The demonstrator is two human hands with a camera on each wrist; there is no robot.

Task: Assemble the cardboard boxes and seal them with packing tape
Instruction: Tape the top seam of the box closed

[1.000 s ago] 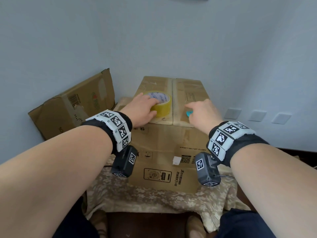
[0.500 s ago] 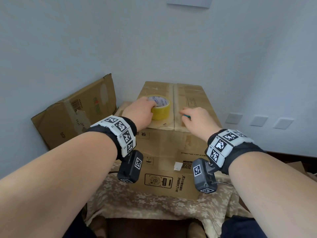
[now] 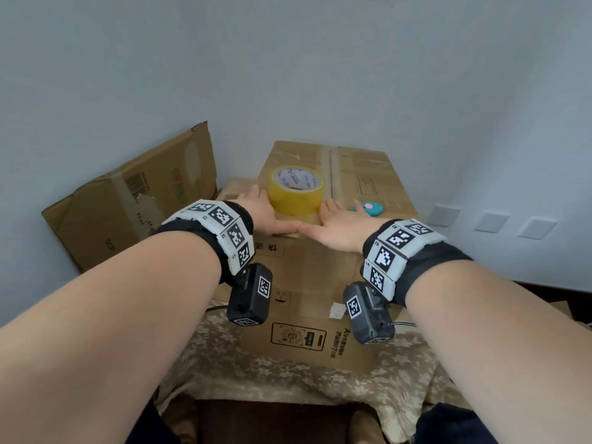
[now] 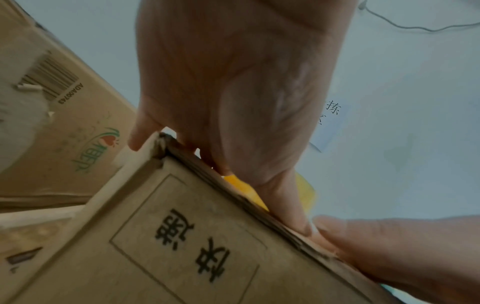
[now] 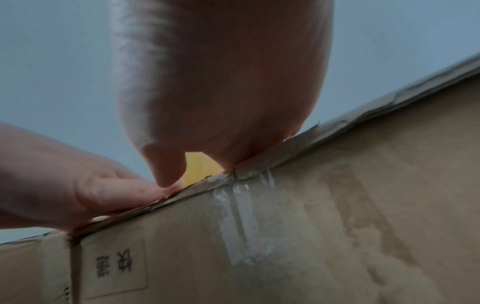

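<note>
Landmark: the closed cardboard box [image 3: 320, 277], standing on a bench under a floral cloth [image 3: 288, 379] in a room corner.

- Flattened carton [image 3: 128, 200]: left of the box, leaning against the wall, barcode and fruit print facing out.
- Left hand [image 3: 262, 213]: flat on the box's top at its near-left edge, fingers straight, the smallest reaching the box's near-left corner. Grip wide, holding nothing. The thumb lies along the near edge and its tip meets the right thumb.
- Roll of yellow packing tape [image 3: 296, 190]: lying flat on the box's left top flap, just beyond and between the two hands. Whether either hand touches it cannot be told.
- Centre seam [image 3: 331, 174]: on the box's top, just right of the roll, already covered with clear tape; in the right wrist view a strip of tape [image 5: 241, 222] runs down the box's near face.
- Right hand [image 3: 339, 222]: flat on the box's top at its near edge, right of the roll, fingers straight. Grip wide, holding nothing.
- Small teal object with a pink spot [image 3: 368, 208]: on the box's right top flap, just beyond the right hand.
- Three wall plates [image 3: 490, 219]: on the wall right of the box.
</note>
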